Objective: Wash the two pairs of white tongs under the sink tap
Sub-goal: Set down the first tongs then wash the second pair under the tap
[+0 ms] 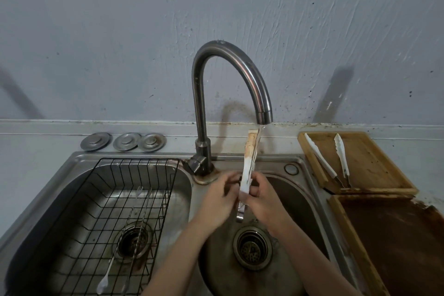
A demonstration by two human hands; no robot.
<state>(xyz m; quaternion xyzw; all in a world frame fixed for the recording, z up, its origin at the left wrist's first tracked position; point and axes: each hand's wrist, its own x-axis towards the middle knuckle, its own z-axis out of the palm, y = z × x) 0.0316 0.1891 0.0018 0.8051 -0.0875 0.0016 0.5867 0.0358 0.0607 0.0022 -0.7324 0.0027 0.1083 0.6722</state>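
Both hands, left hand [219, 196] and right hand [260, 196], clasp the soiled white tongs [248, 163] upright under the tap [263, 113] at twelve o'clock; rub the stained tips within the stream.

We grip soiled white tongs [249, 161] in both hands [242, 196] under running tap [263, 113] | second pair [331, 161] lies on wooden tray [370, 166].

No readable text (labels, brands, numbers) anywhere

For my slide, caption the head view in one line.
Both hands, left hand and right hand, rinse white tongs under the running tap; second pair waits on the wooden tray.
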